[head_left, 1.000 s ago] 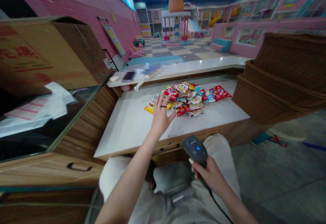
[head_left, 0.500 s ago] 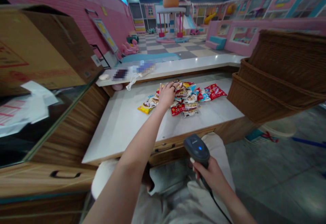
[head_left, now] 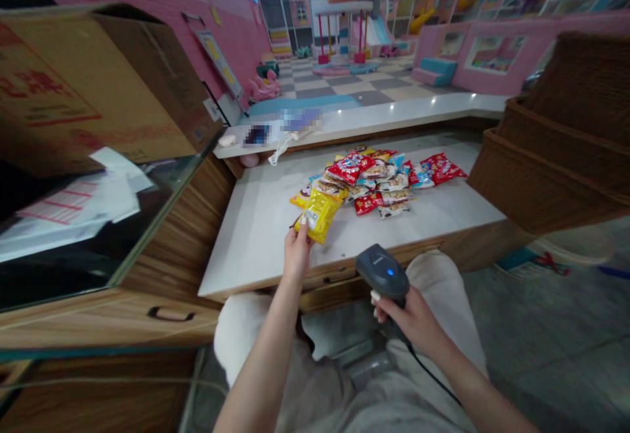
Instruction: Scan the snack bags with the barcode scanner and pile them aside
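My left hand (head_left: 298,247) pinches the near edge of a yellow snack packet (head_left: 321,215), thumb on top, and holds it tilted at the front of a heap. The heap of snack packets (head_left: 377,177) lies on the white counter (head_left: 246,236); red, yellow, blue and white wrappers overlap in it. A red packet (head_left: 350,166) rests on top. In my right hand (head_left: 409,318) is a dark grey barcode scanner (head_left: 382,271) with a lit blue light, its cable running down over my lap. The scanner's head is above my knees, pointing toward the counter.
Stacked wicker baskets (head_left: 556,144) stand at the counter's right end. On the left, a cardboard box (head_left: 113,85) and white papers (head_left: 88,203) sit on a glass-topped cabinet. A raised white ledge (head_left: 384,115) runs behind, with blurred items on it. A drawer (head_left: 344,275) is under the counter.
My left hand has left the heap and come back toward me with a yellow packet in it. The red packet on top now shows. The scanner stays in my right hand.
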### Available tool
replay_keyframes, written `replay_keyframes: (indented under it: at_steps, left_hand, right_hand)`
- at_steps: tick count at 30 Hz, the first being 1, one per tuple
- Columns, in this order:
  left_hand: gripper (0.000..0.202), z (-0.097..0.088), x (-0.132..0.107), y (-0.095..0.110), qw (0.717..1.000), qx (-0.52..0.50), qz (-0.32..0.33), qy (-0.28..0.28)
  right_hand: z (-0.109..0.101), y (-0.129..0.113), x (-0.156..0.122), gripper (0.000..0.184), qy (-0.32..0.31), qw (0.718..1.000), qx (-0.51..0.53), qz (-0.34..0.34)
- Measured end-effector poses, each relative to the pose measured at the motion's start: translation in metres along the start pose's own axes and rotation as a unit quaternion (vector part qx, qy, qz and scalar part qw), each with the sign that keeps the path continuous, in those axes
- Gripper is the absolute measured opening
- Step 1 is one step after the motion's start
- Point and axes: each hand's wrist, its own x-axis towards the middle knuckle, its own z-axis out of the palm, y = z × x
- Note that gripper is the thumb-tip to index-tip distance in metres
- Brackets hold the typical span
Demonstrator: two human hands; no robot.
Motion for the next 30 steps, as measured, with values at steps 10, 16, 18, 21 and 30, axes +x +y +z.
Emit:
replay_keyframes:
  at_steps: [10, 16, 18, 21, 30]
  left_hand:
    - [0.046, -0.016, -0.001, -0.008, 0.996, -0.061, -0.059, 0.03]
    - [0.044, -0.014, -0.005, -0.011, 0.999, -0.019, -0.037, 0.022]
    - [0.048, -0.015, -0.007, -0.013, 0.999, -0.001, -0.037, 0.015]
    - [0.053, -0.019, -0.008, -0.017, 0.999, 0.022, -0.033, 0.006]
    - [0.053, -0.022, -0.009, -0.019, 0.998, 0.054, -0.002, -0.033]
  right_hand:
    - [0.031, -0.014, 0.022, 0.025, -0.047, 0.998, -0.042, -0.01]
    - [0.043, -0.021, 0.029, 0.019, -0.045, 0.997, -0.063, -0.029]
    - [0.046, -0.024, 0.03, 0.019, -0.042, 0.997, -0.061, -0.034]
    - [0.048, -0.027, 0.031, 0.02, -0.041, 0.997, -0.062, -0.036]
    - [0.043, -0.031, 0.032, 0.023, -0.043, 0.994, -0.089, -0.037]
